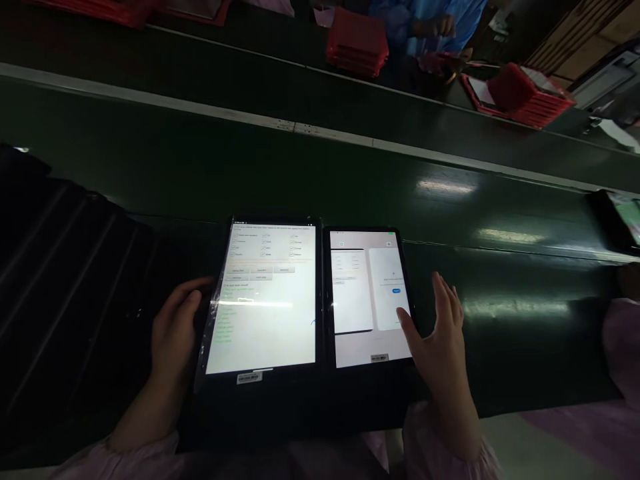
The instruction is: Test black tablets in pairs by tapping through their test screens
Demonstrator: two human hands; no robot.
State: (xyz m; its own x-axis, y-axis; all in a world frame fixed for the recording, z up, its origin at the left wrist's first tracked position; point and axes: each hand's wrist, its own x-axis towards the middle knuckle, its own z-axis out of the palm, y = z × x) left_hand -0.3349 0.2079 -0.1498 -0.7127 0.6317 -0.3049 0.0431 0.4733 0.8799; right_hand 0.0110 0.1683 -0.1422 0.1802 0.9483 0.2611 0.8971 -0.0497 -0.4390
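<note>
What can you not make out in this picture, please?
All in the head view:
Left tablet: green text too small and blurred to read.
Barcode labels: print too small.
Right hand: whether its thumb touches the right tablet, unclear from this angle.
Person in blue: head cut off by top edge.

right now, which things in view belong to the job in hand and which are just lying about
Seemingly in use:
- left tablet, screen lit, left hand at its left edge
- right tablet, screen lit, thumb of the right hand over it

Seemingly just lying about:
- dark ribbed pile, far left
- red stack, top centre
- another red stack, top right
</note>
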